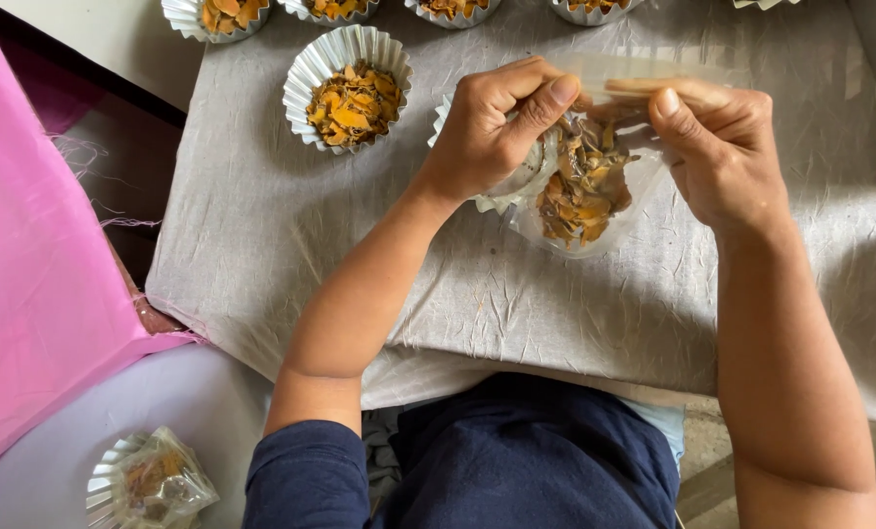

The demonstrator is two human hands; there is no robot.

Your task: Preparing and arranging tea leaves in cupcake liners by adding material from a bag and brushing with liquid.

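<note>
At frame centre, the left hand [487, 132] and right hand [717, 157] pinch — thumbs against fingers — a clear plastic bag [594, 196] of dried orange-brown chips over grey cloth [261, 245].

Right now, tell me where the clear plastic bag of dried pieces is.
Head view, upper centre-right: the clear plastic bag hangs over the grey cloth, pinched between the left hand and right hand, right of a filled foil cup.

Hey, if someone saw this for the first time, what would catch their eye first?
Probably the two hands at the centre: the left hand and right hand pinch a clear plastic bag of orange-brown dried pieces. Left of them stands a fluted foil cup of the same pieces on the grey cloth, and bright pink fabric fills the left edge.
</note>
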